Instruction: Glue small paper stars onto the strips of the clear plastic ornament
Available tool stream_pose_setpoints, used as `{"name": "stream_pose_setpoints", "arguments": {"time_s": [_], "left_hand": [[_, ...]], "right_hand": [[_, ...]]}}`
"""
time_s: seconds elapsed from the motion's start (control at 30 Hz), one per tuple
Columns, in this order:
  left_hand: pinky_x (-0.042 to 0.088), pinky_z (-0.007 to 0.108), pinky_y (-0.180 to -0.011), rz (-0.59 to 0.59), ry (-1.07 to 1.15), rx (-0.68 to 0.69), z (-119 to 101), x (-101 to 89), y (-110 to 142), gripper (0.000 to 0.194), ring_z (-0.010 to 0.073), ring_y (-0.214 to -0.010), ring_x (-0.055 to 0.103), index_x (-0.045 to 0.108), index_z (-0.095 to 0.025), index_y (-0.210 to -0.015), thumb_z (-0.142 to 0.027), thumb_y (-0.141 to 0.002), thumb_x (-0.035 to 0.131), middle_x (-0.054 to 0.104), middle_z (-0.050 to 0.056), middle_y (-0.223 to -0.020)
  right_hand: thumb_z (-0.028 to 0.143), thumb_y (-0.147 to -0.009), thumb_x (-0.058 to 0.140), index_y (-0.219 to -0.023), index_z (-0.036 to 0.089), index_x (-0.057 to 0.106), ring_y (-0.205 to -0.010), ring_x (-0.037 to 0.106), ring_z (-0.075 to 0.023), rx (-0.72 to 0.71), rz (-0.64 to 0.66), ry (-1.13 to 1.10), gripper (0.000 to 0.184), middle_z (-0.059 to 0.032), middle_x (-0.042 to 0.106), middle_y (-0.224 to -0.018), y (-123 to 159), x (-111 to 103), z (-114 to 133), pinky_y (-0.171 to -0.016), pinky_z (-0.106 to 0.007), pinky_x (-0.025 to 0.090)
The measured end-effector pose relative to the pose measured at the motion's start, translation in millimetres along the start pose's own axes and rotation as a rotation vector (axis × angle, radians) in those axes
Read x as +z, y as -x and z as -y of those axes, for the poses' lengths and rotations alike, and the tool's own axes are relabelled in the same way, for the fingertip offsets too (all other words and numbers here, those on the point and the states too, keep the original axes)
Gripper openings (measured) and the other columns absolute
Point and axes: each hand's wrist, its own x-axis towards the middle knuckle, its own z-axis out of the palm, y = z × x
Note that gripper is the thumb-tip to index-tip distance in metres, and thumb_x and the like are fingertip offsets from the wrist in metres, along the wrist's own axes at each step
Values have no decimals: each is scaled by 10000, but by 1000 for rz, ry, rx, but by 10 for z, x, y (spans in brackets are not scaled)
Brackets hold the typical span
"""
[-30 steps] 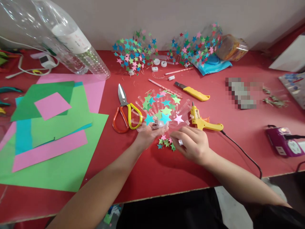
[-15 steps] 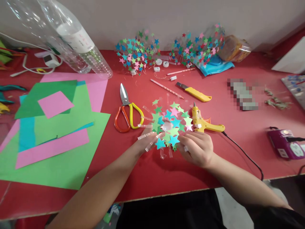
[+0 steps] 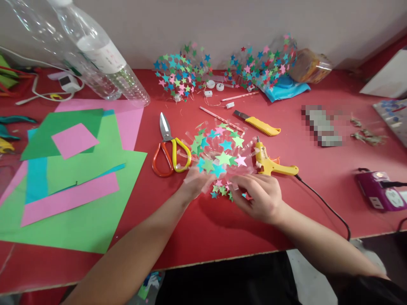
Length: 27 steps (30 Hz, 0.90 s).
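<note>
Star spray [image 3: 224, 158] close to the glue gun [image 3: 266, 164]

My left hand [image 3: 195, 182] is closed on the spray's underside, above the worktop [image 3: 190, 237]. My right hand [image 3: 259, 195] curls beside the loose stars [image 3: 223, 190]; I cannot tell whether it grips anything. If the gun is hot, a careless turn could press the plastic against it and warp it. Brushing the stars could scatter them. The bottles [image 3: 104, 57] show no contents I can identify; a clear packet [image 3: 310, 65] holds something orange-brown.
</note>
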Motion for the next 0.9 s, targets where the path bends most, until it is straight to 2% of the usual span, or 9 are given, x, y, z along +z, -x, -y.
{"name": "stream_pose_setpoints", "arguments": {"time_s": [0.13, 0.27, 0.43, 0.5, 0.67, 0.83, 0.9], "left_hand": [[553, 334, -783, -20, -10, -6, -36, 40, 12, 349, 219, -804, 687, 691, -226, -896, -300, -579, 815, 678, -22, -674], [545, 338, -829, -7, 8, 8, -105, 78, 28, 429, 205, -822, 688, 676, -224, -949, -258, -548, 822, 680, -36, -693], [542, 335, -760, -125, 51, -84, -87, 108, 24, 441, 201, -744, 668, 651, -220, -891, -238, -485, 822, 662, -41, -664], [541, 333, -743, -135, 18, -110, -68, 108, 19, 417, 207, -750, 667, 644, -222, -864, -232, -488, 826, 660, -37, -665], [552, 330, -778, -61, -29, -69, -85, 118, 12, 365, 239, -858, 690, 668, -215, -917, -250, -580, 806, 666, -19, -673], [570, 343, -794, -22, -5, -30, -70, 127, 2, 438, 238, -883, 695, 675, -217, -1046, -326, -645, 813, 710, 5, -807], [571, 349, -808, -14, 4, -23, -35, 95, -1, 415, 222, -907, 682, 661, -215, -1100, -350, -726, 780, 711, 25, -902]], "right_hand": [[76, -840, 568, -967, 189, 511, -461, 467, -66, 28, -43, -59, 179, 54, 602, -622, -41, -43, 22, -457, -215, 395], [76, -841, 557, -948, 201, 498, -438, 438, -63, 31, -69, -65, 175, 73, 562, -582, -56, -50, 23, -436, -214, 370], [103, -852, 577, -1022, 187, 513, -447, 463, -59, 40, -81, -47, 201, 67, 588, -598, -31, -11, 14, -444, -204, 393], [116, -855, 595, -1058, 167, 528, -450, 481, -60, 44, -74, -24, 220, 63, 597, -600, -14, 9, 9, -443, -202, 396], [134, -885, 579, -1017, 172, 571, -486, 543, -69, 31, -18, 5, 137, 46, 642, -638, 38, 65, -29, -463, -217, 404], [151, -902, 568, -973, 175, 590, -488, 540, -66, 21, 32, 27, 78, 44, 645, -639, 65, 97, -65, -457, -225, 373], [141, -895, 579, -992, 166, 589, -502, 551, -67, 18, 20, 26, 101, 34, 663, -666, 62, 98, -67, -461, -223, 378]]}}
